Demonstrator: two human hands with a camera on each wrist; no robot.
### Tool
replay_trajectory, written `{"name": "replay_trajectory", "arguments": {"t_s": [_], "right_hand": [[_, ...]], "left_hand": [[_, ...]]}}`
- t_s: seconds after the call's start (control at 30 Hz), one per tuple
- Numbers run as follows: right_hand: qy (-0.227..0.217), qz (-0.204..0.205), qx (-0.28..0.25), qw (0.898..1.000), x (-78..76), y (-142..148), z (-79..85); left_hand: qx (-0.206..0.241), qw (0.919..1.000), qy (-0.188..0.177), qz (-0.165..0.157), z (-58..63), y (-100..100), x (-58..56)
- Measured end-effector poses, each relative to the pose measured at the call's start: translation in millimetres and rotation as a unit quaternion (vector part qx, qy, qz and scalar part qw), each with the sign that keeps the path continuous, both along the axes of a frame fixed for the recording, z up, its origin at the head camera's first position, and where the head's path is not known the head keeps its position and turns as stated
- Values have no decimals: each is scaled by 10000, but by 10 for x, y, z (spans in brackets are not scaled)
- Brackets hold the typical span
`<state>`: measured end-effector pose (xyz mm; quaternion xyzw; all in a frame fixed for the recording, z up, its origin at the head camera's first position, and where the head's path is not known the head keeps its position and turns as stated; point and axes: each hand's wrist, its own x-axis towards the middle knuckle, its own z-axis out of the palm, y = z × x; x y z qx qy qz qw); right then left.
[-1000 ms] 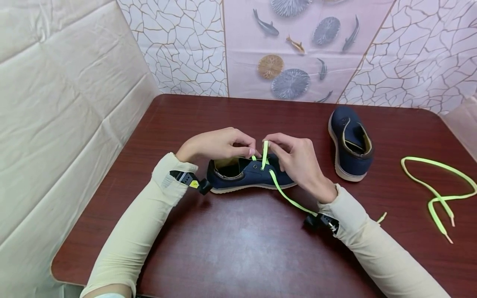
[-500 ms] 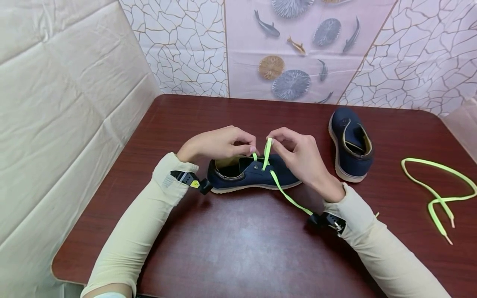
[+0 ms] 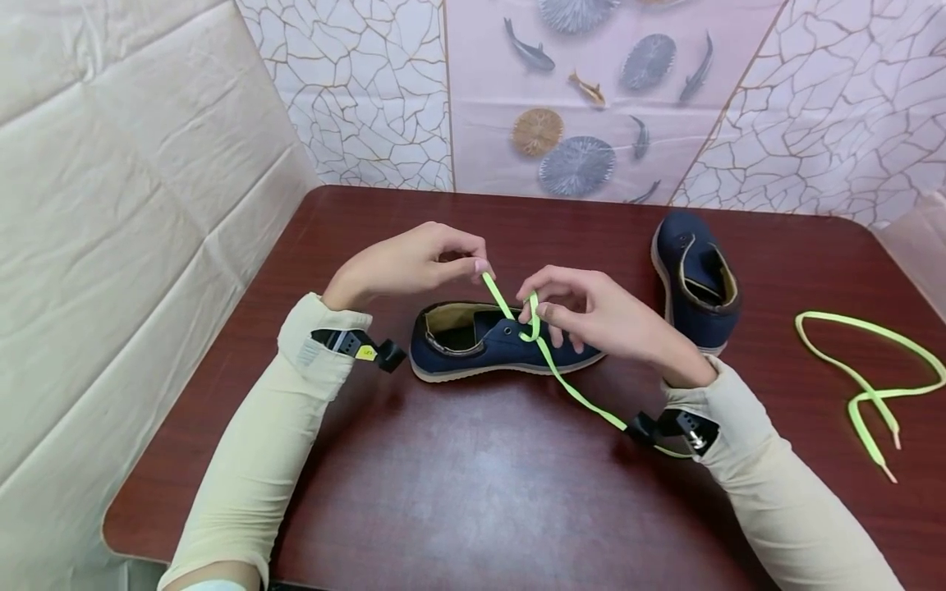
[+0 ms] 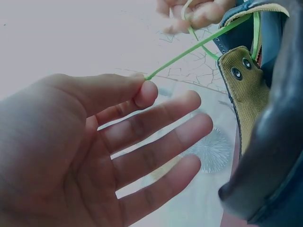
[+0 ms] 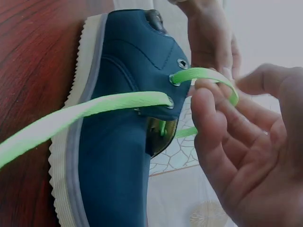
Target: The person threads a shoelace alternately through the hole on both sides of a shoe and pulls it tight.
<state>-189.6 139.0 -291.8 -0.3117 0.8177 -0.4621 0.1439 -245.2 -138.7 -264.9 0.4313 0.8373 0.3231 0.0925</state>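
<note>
A navy shoe (image 3: 473,353) with a pale sole lies mid-table, toe to the right. My left hand (image 3: 414,264), up and left of its eyelets, pinches a stretch of neon-green shoelace (image 3: 498,297) between thumb and index finger. In the left wrist view the lace (image 4: 196,47) runs taut from those fingertips to the shoe, the other fingers (image 4: 158,144) extended. My right hand (image 3: 613,316) is over the front of the shoe, thumb and curled fingers at a lace loop. The right wrist view shows that loop (image 5: 203,73) leaving one eyelet, with another stretch (image 5: 109,103) trailing from the eyelet beside it.
A second navy shoe (image 3: 695,279), without a lace in it, stands at the back right. Another neon-green lace (image 3: 872,394) lies crossed over itself on the right of the dark red table (image 3: 473,492). Patterned cloth (image 3: 369,90) hangs behind the table.
My left hand has moved up and left, drawing a longer stretch of lace out of the shoe. The right hand has lowered and its upright loop is now smaller.
</note>
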Motion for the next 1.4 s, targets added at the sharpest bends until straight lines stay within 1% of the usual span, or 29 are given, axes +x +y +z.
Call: {"name": "replay_trajectory", "arguments": {"t_s": [0.07, 0.13, 0.23, 0.37, 0.43, 0.5, 0.53, 0.63, 0.7, 0.73, 0.77, 0.8, 0.83, 0.9, 0.97, 1.0, 1.1, 1.23, 1.33, 1.4], "right_hand": [[-80, 78, -86, 9999, -2, 25, 7], [-123, 106, -168, 9997, -11, 39, 6], [-126, 16, -252, 9996, -24, 45, -1], [89, -178, -133, 9997, -32, 42, -9], [336, -221, -25, 9992, -27, 35, -8], [674, -291, 75, 9973, -15, 22, -2], [887, -393, 123, 9952, -10, 15, -2], [1594, -957, 341, 9820, -4, 4, -10], [1852, -1340, 565, 9719, -18, 8, -32], [1897, -1435, 717, 9686, -29, 16, -47], [1868, -1419, 896, 9679, -40, 26, -62], [1796, -1304, 1135, 9684, -52, 38, -79], [1719, -1097, 1405, 9689, -66, 51, -96], [1579, -649, 1911, 9666, -88, 78, -123], [1464, -248, 2240, 9632, -100, 96, -133], [1463, -120, 2351, 9608, -106, 103, -135], [1460, -4, 2383, 9602, -119, 116, -139], [1469, 80, 2360, 9605, -121, 115, -165], [1512, 101, 2400, 9589, -112, 98, -182], [1537, 94, 2406, 9583, -105, 82, -186]], "left_hand": [[-34, 10000, 39, 34, 15, 0, -1], [-50, 9999, 61, 133, 32, -17, 0], [-19, 9994, 95, 318, 60, -55, -3], [94, 9988, 30, 477, 87, -93, -8], [154, 9985, 0, 516, 100, -98, -4], [240, 9980, -50, 582, 110, -100, 0], [290, 9977, -94, 609, 116, -100, 3], [450, 9963, -243, 695, 128, -104, 10], [535, 9954, -338, 715, 136, -106, 13], [567, 9950, -382, 721, 143, -106, 20], [593, 9947, -396, 737, 147, -106, 22], [623, 9943, -418, 751, 152, -105, 25], [638, 9940, -421, 787, 157, -105, 27], [714, 9925, -458, 879, 168, -107, 29], [845, 9902, -472, 1003, 176, -115, 22], [942, 9886, -486, 1065, 179, -121, 16], [1350, 9802, -589, 1323, 181, -150, -8], [1953, 9644, -723, 1627, 175, -177, -30], [2241, 9559, -720, 1755, 178, -167, -28], [2486, 9476, -754, 1860, 186, -153, -17]]}}
